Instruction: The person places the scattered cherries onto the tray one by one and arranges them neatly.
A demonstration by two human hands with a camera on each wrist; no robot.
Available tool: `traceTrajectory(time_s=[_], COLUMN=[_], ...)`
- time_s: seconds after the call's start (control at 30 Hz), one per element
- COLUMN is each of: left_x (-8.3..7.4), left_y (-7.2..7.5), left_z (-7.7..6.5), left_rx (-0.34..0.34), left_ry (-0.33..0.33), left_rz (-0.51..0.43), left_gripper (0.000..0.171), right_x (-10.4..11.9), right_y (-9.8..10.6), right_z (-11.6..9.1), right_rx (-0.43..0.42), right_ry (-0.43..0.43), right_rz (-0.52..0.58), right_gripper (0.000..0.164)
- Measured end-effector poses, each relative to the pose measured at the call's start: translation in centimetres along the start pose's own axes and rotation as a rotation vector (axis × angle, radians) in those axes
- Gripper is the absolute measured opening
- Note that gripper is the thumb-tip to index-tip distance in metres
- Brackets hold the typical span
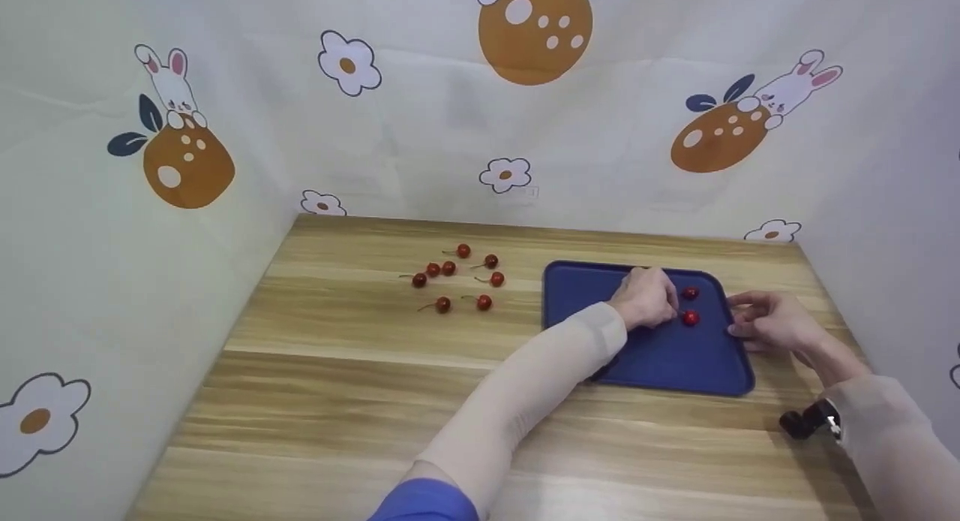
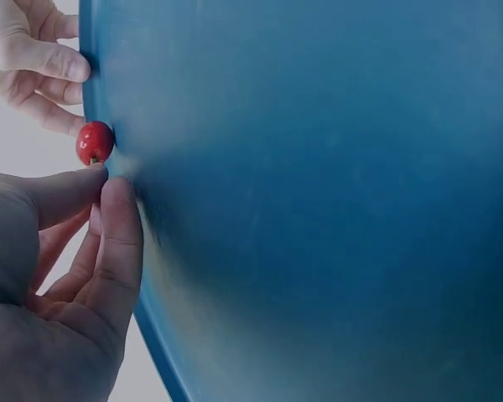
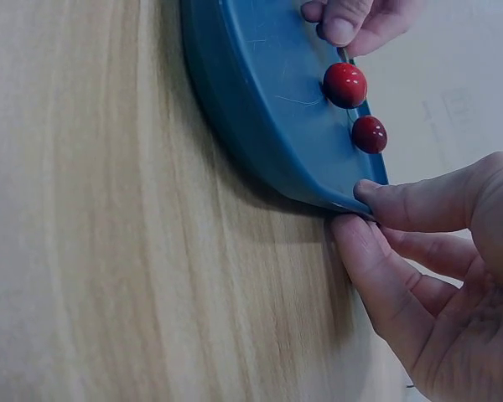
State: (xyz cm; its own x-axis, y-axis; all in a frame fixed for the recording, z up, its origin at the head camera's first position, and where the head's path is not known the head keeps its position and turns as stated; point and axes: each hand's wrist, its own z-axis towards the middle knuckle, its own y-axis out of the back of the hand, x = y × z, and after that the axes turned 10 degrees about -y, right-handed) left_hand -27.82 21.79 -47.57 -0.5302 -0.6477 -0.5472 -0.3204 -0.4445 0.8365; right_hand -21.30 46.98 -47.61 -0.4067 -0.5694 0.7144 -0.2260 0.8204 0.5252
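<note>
A blue tray [image 1: 667,363] lies on the right half of the wooden table. Over it, my left hand [image 1: 646,299] pinches a red cherry [image 2: 95,143] by its stem between thumb and forefinger. In the head view that cherry [image 1: 690,318] is right of the fingertips, close over the tray. Just behind it a second, darker cherry [image 3: 370,134] lies in the tray. My right hand [image 1: 776,322] is at the tray's right edge, thumb and fingers gripping the rim [image 3: 339,201].
Left of the tray, several stemmed cherries [image 1: 443,305] are scattered on the table [image 1: 337,401]. A patterned cloth [image 1: 420,131] surrounds the table at the back and sides. A black device [image 1: 806,420] is attached at my right wrist.
</note>
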Motion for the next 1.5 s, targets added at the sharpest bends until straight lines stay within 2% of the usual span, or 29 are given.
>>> traceTrajectory(time_s=[0.4,0.67,0.83,1.03,1.33,1.5], left_x=[-0.6,-0.5,-0.2,0.6,3.2,4.6], left_y=[-0.7,-0.3,-0.1,1.0,3.3,4.7], left_z=[0.4,0.2,-0.2,-1.3,-3.8,-5.3], left_rx=[0.015,0.020,0.022,0.043,0.090,0.094], left_ry=[0.003,0.015,0.000,-0.058,-0.167,-0.232], left_rz=[0.034,0.030,0.028,0.028,0.006,-0.005], left_gripper=[0.010,0.004,0.007,0.012,0.021,0.027], right_x=[0.2,0.2,0.2,0.2,-0.1,-0.1], right_y=[-0.2,-0.2,-0.2,-0.1,-0.2,-0.2], right_z=[-0.2,0.2,0.2,-0.2,0.0,0.1], right_rx=[0.006,0.007,0.003,0.001,0.008,0.004], right_ry=[0.012,0.015,0.022,0.018,0.032,0.034], right_rz=[0.025,0.019,0.012,0.005,0.016,0.029], right_gripper=[0.072,0.070,0.072,0.075,0.071,0.069])
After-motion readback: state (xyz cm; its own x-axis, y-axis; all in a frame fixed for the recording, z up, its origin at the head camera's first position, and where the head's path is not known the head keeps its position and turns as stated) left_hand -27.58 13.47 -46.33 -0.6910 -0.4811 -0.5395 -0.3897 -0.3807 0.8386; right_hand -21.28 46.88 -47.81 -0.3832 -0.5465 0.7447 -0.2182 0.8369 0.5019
